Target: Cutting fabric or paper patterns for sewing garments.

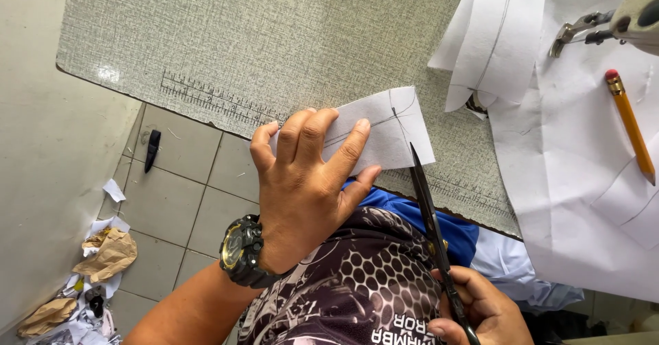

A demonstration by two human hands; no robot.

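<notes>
White paper piece (384,129), marked with pencilled lines, is pinned flat at the table (274,36) edge under the left hand (302,173), whose fingers are spread and pressed down on it rather than curled round it. The right hand (477,311), below and to the right of the left, is closed on the handles of the scissors (429,214); the blades appear nearly shut, and their tip meets the piece's lower right edge, close beside the left fingertips. Beyond the right hand, larger paper sheets (583,180) are spread, with a pencil (630,125) lying on them and part of a sewing machine (618,22) above. Left of the left hand, scraps (103,256) are seen on the tiled floor. Judged from this position, the cut could wander off the pencilled line if the overhanging piece flexes or slides under the palm, and the left index fingertip, being near the blades, could be nicked.
</notes>
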